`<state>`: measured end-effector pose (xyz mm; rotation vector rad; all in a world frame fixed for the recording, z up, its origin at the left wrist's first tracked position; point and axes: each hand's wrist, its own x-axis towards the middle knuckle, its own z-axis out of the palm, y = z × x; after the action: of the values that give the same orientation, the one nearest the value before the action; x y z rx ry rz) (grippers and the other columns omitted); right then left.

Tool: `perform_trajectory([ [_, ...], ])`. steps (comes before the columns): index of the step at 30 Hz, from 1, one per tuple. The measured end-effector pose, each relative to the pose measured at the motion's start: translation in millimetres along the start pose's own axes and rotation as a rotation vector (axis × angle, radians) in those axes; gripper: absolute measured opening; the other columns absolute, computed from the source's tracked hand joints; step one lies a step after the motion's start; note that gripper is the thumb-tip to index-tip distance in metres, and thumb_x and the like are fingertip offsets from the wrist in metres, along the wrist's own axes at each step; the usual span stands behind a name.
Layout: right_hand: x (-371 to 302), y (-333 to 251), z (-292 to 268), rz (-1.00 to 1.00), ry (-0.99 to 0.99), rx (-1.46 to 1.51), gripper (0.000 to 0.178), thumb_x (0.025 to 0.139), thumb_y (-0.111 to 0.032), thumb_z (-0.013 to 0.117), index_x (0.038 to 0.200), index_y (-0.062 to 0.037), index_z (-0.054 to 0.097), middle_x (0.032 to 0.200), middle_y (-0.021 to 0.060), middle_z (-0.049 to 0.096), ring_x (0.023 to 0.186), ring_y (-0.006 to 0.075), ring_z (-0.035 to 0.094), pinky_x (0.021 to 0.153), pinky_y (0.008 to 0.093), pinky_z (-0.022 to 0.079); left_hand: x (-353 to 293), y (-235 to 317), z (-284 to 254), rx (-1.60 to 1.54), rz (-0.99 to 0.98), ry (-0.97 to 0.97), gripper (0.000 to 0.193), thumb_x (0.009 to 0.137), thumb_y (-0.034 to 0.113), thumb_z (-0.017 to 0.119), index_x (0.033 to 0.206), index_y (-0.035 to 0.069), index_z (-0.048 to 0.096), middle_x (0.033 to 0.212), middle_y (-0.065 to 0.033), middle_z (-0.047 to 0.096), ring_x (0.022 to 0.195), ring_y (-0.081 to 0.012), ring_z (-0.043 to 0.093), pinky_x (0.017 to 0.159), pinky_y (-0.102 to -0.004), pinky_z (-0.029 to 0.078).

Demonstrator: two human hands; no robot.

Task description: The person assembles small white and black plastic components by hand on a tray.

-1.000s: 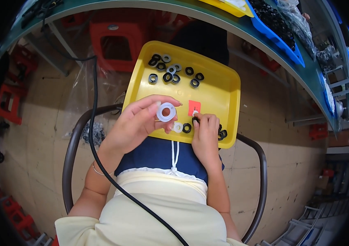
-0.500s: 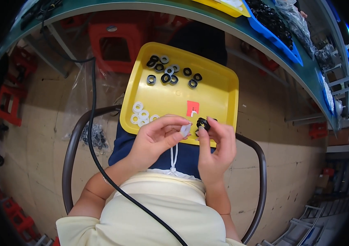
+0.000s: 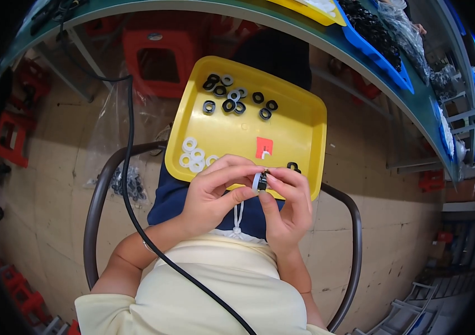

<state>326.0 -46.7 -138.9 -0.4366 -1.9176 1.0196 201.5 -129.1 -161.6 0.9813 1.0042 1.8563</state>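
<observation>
A yellow tray (image 3: 299,137) lies across my lap. Above its near edge, my left hand (image 3: 218,192) pinches a white ring (image 3: 256,181) between thumb and fingers. Pressed face to face against it is a black ring-shaped part (image 3: 263,180), gripped by my right hand (image 3: 287,209); its exact kind is partly hidden by the fingertips. Several loose white rings (image 3: 190,144) sit in the tray's near left corner. Toward the far side are scattered black and grey rings (image 3: 229,105). Beyond my right fingers, another black part (image 3: 293,166) rests in the tray.
A red paper tag (image 3: 264,147) lies in the tray. A black cable (image 3: 130,123) runs down across my left forearm. Past the tray stands a green table (image 3: 237,8) bearing a blue bin (image 3: 379,64) of black parts. A red stool (image 3: 162,47) is beneath it.
The black part in my right hand has come left against the white ring, and the two now touch. My hands have drawn together; another black part shows where the right fingers were.
</observation>
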Motion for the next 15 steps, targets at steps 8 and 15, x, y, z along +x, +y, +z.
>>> perform_trajectory([
  [8,-5.1,1.2,2.4,-0.194,0.031,-0.106,0.026,0.074,0.006,0.071,0.098,-0.0024,0.067,0.102,0.0136,0.059,0.084,0.023,0.057,0.07,0.0296,0.048,-2.3,-1.7,-0.7,-0.009,0.004,-0.01,0.033,0.085,-0.004,0.062,0.117,-0.001,0.061,0.113,-0.0098,0.054,0.101,-0.0162,0.057,0.086,-0.0255,0.049],
  [15,-7.1,0.6,1.2,-0.277,0.035,-0.308,0.03,0.068,0.007,0.071,0.097,-0.0033,0.069,0.102,0.0109,0.058,0.085,0.0235,0.055,0.07,0.031,0.047,-3.0,3.8,3.5,0.002,-0.031,-0.043,0.038,0.085,-0.004,0.062,0.123,-0.002,0.057,0.113,-0.0095,0.055,0.102,-0.0161,0.056,0.087,-0.0251,0.048],
])
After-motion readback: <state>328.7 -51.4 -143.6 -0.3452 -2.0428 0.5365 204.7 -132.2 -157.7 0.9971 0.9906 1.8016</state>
